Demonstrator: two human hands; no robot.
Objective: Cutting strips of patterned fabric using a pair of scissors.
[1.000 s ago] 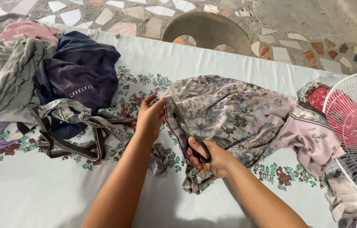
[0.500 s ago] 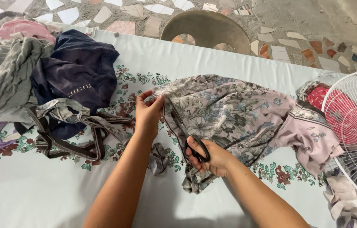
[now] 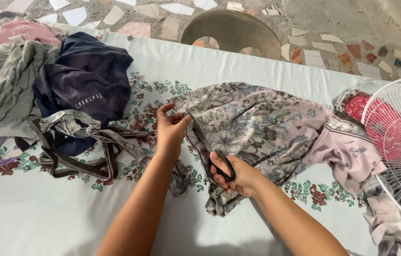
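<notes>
A person's two bare arms reach over a table (image 3: 257,71) covered by a pale cloth printed with flowers, seen from above. The landmark is the floral garment (image 3: 262,128), a thin grey-and-pink printed piece spread in loose folds across the middle of the table.

Far left of the garment lies a heap of clothes: a grey top (image 3: 1,90), a pink piece (image 3: 20,31) behind it and a navy shirt (image 3: 86,80). Between the heap and the garment trail cut strips of patterned fabric with dark edging (image 3: 82,142).

At the garment's left edge, the left hand (image 3: 171,130) is closed on the cloth, pinching a fold between thumb and fingers and lifting it slightly. Just right of it, on the garment's near edge, the right hand (image 3: 236,173) grips black-handled scissors (image 3: 210,147), fingers through the loops; the blades point away toward the pinched fold and lie on or in the fabric, though I cannot tell how far apart they are.

The garment looks light, soft and limp, likely to slide and bunch on the smooth table cover, so it probably handles best held taut close to the blades, as the left hand has it.

Beyond the garment a brown plastic chair (image 3: 233,31) stands on a stone floor. Right of the garment lie a pale pink piece (image 3: 352,156) and a white fan (image 3: 399,151).
</notes>
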